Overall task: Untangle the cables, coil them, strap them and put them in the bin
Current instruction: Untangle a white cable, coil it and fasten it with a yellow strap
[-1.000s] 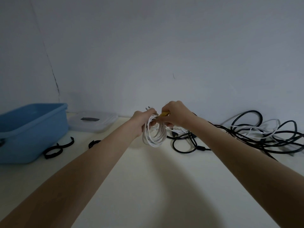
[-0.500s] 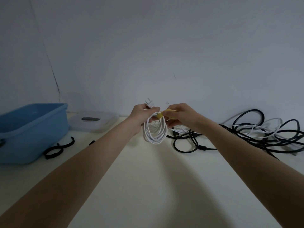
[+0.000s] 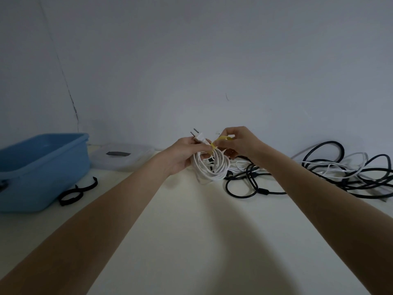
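Left hand, reaching in from 7 o'clock, grips the top of a coiled white cable held above the cream table, near the centre of the view. Its fingers are closed around the gathered loops, and the cable's two-pin plug sticks up past the knuckles toward 11 o'clock. Right hand, entering from 4 o'clock, pinches the free end of a yellow strap between thumb and fingertips; the strap runs down to the top of the coil, where it touches the loops just beside the left thumb. At 3 o'clock from the coil, a tangle of black and white cables lies on the table against the wall, with one black loop reaching to just beside the coil's lower edge. At 9 o'clock stands the blue bin, well apart from the hands. Black straps curl on the table just beside the bin's near corner. A translucent lid lies flat between the bin and the left hand.
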`<state>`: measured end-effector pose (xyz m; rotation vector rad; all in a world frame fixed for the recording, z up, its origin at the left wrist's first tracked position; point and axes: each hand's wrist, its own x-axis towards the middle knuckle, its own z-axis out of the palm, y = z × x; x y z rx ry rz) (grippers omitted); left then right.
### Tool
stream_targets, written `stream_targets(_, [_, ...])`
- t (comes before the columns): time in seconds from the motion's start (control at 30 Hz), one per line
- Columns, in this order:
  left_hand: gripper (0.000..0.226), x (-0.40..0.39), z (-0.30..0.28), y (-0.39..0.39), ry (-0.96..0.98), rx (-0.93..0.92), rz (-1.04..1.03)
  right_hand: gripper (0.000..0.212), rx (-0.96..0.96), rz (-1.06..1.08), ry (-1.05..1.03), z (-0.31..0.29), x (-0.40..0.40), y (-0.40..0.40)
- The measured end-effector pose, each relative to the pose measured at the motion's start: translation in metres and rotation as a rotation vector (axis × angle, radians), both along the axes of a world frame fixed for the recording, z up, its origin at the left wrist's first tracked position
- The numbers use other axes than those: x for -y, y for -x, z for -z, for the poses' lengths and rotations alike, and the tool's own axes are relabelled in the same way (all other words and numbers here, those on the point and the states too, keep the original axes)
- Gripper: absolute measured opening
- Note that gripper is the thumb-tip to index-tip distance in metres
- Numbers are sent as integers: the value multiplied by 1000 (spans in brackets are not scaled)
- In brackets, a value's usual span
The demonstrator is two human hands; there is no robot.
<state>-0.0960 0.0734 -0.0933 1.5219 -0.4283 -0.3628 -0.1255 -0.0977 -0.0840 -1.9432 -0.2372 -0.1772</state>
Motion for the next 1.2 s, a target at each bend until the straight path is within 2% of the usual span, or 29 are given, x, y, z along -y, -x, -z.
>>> stream_targets(0.13, [12,-3,-1,-2,-23,65,84,10,-77,-35,12,-2,5,1])
stream_targets(0.3, [12,-6,-8,4,33,87,212,12,-236,-139,-218,2,10,-2])
stream_targets(0.4, [15,-5,-11,4,38,104,222,19,-315,-193,-320,2,8,-1])
stream_targets(0.53, [20,-4,-11,2,21,149,179,44,-397,-174,-369,-2,4,-3])
stream_targets(0.57, [20,-3,-11,2,19,157,164,41,-409,-178,-384,-3,3,-3])
stream_targets(0.63, [20,-2,-11,2,6,183,144,13,-409,-185,-405,-4,3,-4])
stream_targets(0.67, [20,-2,-12,3,3,195,139,9,-407,-169,-414,-4,3,-5])
stream_targets(0.73, [20,-1,-11,4,21,200,143,19,-406,-157,-416,-5,2,-4])
stream_targets(0.83, [18,0,-11,4,61,194,165,12,-432,-160,-430,-6,1,-5])
stream_targets(0.97, [21,-1,-10,3,54,187,167,13,-470,-88,-451,-6,-6,-4])
stream_targets(1.07, [20,-1,-11,1,41,169,126,8,-416,79,-360,-3,-12,-5])
stream_targets(1.13, [19,-3,-11,-3,29,167,48,21,-281,209,-209,-3,-12,-10])
stream_targets(1.2, [19,-6,-12,-8,28,167,-34,29,-132,182,-138,-8,-11,-9])
